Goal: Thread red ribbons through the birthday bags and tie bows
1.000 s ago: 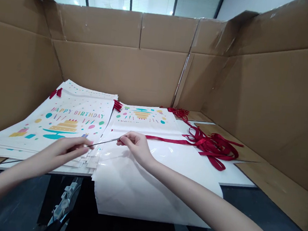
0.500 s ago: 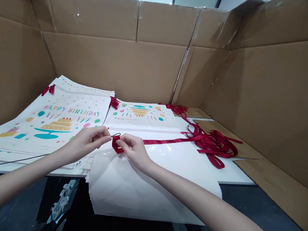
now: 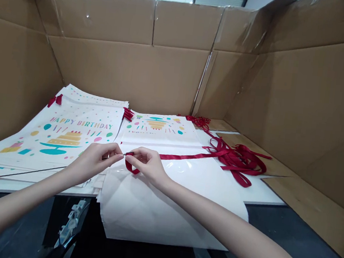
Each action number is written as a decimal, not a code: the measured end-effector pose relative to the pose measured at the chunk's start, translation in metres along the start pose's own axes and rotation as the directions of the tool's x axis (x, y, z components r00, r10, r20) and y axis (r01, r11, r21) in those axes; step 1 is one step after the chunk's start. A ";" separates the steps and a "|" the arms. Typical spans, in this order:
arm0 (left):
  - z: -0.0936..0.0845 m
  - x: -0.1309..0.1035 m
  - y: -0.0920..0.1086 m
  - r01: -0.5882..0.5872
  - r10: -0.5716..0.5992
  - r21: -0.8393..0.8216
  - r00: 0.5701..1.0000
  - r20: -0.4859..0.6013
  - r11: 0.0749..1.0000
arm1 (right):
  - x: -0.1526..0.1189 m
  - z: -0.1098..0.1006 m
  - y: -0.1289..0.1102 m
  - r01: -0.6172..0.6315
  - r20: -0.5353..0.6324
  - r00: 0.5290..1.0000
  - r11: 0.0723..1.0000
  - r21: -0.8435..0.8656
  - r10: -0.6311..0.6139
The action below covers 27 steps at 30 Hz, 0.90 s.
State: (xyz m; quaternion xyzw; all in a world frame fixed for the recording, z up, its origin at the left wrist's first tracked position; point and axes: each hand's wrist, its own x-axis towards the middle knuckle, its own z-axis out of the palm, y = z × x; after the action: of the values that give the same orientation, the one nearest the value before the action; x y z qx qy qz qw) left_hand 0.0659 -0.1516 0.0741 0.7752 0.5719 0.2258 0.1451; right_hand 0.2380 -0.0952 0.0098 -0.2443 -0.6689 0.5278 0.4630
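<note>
My left hand (image 3: 102,158) pinches a thin dark hooked tool (image 3: 124,154) between thumb and fingertips. Its tip points at my right hand (image 3: 146,165), which is closed on the end of a red ribbon (image 3: 131,167). A short loop of this ribbon hangs below the right fingertips, and the tool's tip is partly hidden there. From behind the right hand the ribbon runs to a loose heap of red ribbon (image 3: 239,159). Beneath both hands lies a white sheet (image 3: 171,212), its near edge hanging over the table edge.
Printed birthday sheets (image 3: 77,110) with red bows (image 3: 59,99) are stacked at the left. A red tangle (image 3: 199,121) lies at the back. Cardboard walls (image 3: 120,65) enclose the table on three sides. A power strip (image 3: 71,221) hangs below the table edge.
The tool's hooked end, visible in the gap between the hands before, is now mostly covered by the right fingertips. The ribbon loop has shifted slightly lower. The hands stay in nearly the same place.
</note>
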 end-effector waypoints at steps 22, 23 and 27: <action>-0.002 -0.005 -0.004 -0.070 0.074 0.072 0.996 -0.055 0.995 | 0.000 0.010 0.004 -0.045 0.099 0.993 0.985 -0.164 0.062; -0.005 -0.005 -0.003 -0.064 0.069 0.077 0.996 -0.062 0.995 | -0.001 0.009 0.003 -0.040 0.108 0.992 0.981 -0.190 0.061; -0.014 -0.006 -0.003 -0.036 0.043 0.068 0.993 -0.107 0.997 | -0.005 0.004 -0.007 0.004 0.050 0.999 0.963 -0.270 0.010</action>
State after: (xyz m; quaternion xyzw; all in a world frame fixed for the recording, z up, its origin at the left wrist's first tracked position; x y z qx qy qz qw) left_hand 0.0549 -0.1567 0.0833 0.7773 0.5706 0.2514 0.0837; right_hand 0.2375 -0.1033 0.0149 -0.2924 -0.7458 0.4386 0.4074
